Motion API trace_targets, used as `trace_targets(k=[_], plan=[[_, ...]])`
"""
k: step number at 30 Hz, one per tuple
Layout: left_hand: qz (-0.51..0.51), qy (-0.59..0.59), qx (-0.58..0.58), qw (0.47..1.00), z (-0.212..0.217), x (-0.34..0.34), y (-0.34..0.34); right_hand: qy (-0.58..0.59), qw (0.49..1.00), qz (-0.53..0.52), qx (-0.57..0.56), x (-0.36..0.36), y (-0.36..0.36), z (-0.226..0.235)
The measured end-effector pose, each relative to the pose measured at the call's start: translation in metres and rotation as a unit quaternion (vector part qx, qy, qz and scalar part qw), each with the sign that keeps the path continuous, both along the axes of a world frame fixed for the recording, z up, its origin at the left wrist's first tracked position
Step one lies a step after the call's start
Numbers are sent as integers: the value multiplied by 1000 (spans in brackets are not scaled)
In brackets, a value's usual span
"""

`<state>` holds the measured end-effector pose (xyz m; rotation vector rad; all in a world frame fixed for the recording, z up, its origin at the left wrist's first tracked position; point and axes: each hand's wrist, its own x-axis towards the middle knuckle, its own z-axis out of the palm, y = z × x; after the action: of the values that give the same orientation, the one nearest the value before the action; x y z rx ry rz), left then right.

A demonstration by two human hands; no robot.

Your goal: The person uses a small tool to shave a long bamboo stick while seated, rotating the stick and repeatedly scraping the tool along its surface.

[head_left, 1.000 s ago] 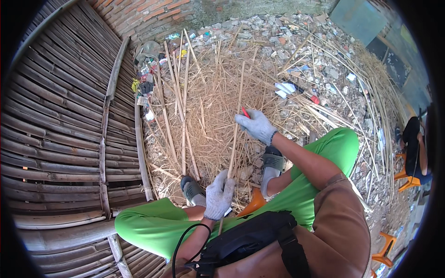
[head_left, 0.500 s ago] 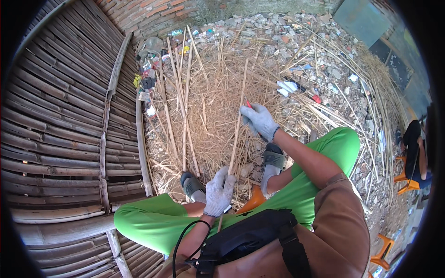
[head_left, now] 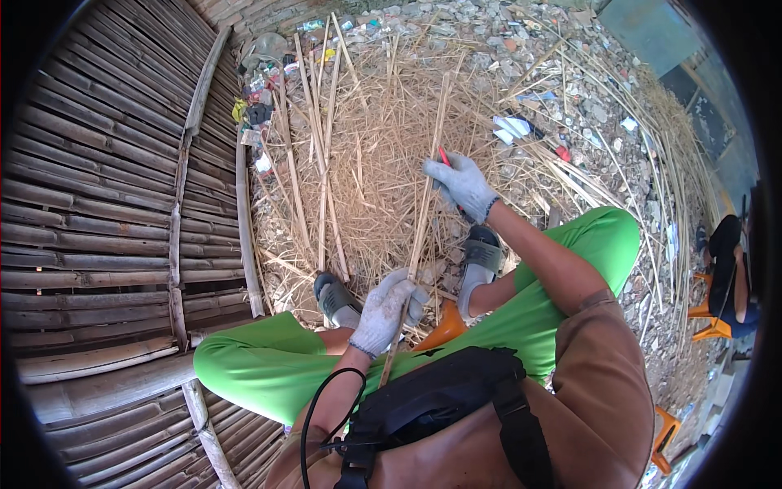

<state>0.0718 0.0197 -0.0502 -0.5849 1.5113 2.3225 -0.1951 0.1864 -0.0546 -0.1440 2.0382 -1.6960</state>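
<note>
A long, pale bamboo strip (head_left: 423, 224) slants up and away between my knees, its near end by the black bag at my waist. My gloved left hand (head_left: 386, 312) is closed round its lower part. Farther up, my gloved right hand (head_left: 464, 189) is closed on a slim red tool (head_left: 444, 156) whose tip sticks out above the fingers, against or right beside the strip. The palm hides most of this tool, so I cannot tell its kind. Both gloves are whitish knit, and the left one has brown stains.
Straw-like shavings (head_left: 379, 163) cover the ground ahead, with several bamboo strips (head_left: 319, 138) lying on them at left. A bamboo slat wall (head_left: 98, 204) stands left. Stony rubble (head_left: 590, 122) spreads right. An orange stool (head_left: 444, 324) shows under me; a person (head_left: 725, 269) sits far right.
The view has tipped, so most things sit higher in the picture. The bamboo strip leans slightly more to the right at its far end. My left fingers have turned round it; both hands keep their hold.
</note>
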Motion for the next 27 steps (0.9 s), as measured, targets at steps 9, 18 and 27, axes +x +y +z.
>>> trace_targets(k=[9,18,27], plan=[[-9,1,-130,991,14,-2,20,-20,999,12,-25,0,3,-2],[-11,50,26,998,1,2,4,10,1000,16,-8,3,-1,3],[38,68,-138,987,1,2,8,110,993,-3,46,1,1,1]])
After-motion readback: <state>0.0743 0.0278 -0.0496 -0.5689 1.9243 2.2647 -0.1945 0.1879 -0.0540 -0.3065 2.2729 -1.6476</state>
